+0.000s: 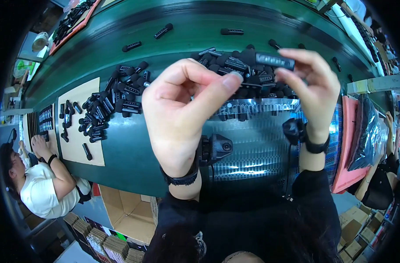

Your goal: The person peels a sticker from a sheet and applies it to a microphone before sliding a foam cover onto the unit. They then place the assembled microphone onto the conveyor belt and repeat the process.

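Note:
My right hand (311,79) grips a small black microphone (274,60) with a foam tip, held at its end between thumb and fingers. The foam tip points left. My left hand (182,101) is closed in a pinch, thumb against forefinger. A thin dark sliver shows at its fingertips; I cannot make out what it is. Below and behind both hands lies a heap of similar microphones (235,63). A clear plastic tray (248,160) with rows of slots lies in front of me, partly under my wrists. Each wrist wears a dark band with a black device.
Another heap of microphones (101,107) lies left, partly on a cardboard sheet (79,151). Several more are scattered across the green belt (200,22). A co-worker (46,188) sits at left. Pink foam (346,144) and plastic-wrapped goods (364,131) are at right; an open carton (127,215) stands below.

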Motion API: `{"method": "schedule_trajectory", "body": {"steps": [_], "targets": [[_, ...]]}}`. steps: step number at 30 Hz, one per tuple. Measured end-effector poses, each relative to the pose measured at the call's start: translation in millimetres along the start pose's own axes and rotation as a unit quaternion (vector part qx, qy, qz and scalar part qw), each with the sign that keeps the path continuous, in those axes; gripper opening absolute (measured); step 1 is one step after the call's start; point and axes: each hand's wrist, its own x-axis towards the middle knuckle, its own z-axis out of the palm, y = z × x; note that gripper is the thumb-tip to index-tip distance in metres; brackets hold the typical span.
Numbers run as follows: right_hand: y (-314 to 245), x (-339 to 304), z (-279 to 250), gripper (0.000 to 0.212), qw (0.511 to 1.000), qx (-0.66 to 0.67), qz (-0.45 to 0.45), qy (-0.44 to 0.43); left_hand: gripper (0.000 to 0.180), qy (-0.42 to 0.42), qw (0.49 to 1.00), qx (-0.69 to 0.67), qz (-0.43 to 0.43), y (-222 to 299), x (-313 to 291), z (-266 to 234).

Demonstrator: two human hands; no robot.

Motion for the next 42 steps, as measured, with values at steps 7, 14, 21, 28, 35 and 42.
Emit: {"method": "schedule_trajectory", "body": {"steps": [7, 14, 21, 28, 35, 42], "targets": [[-13.5, -28.3, 5.6, 0.029, 0.997, 0.069, 0.003, 0.04, 0.012, -0.067, 0.996, 0.007, -0.055, -7.6, -3.7, 19.5], [-19.3, -29.6, 1.1, 0.03, 0.997, 0.067, -0.019, 0.027, 0.013, -0.062, 0.997, -0.01, -0.052, -10.7, -2.8, 22.6], [-20.5, -28.8, -3.2, 0.03, 0.998, 0.054, -0.032, 0.025, 0.014, -0.06, 0.996, -0.027, -0.06, -11.4, -1.5, 26.0], [-20.5, -30.8, -2.9, 0.031, 0.998, 0.037, -0.048, 0.019, 0.015, -0.053, 0.997, -0.027, -0.055, -12.7, -2.7, 27.6], [-23.8, -30.2, -2.8, 0.032, 0.998, 0.012, -0.054, 0.018, 0.016, -0.04, 0.999, 0.035, 0.002, -18.8, -5.6, 28.4], [-22.3, -30.7, -2.9, 0.031, 0.998, 0.029, -0.047, 0.029, 0.017, -0.034, 0.998, 0.045, 0.017, -20.8, -4.9, 31.4]]}}
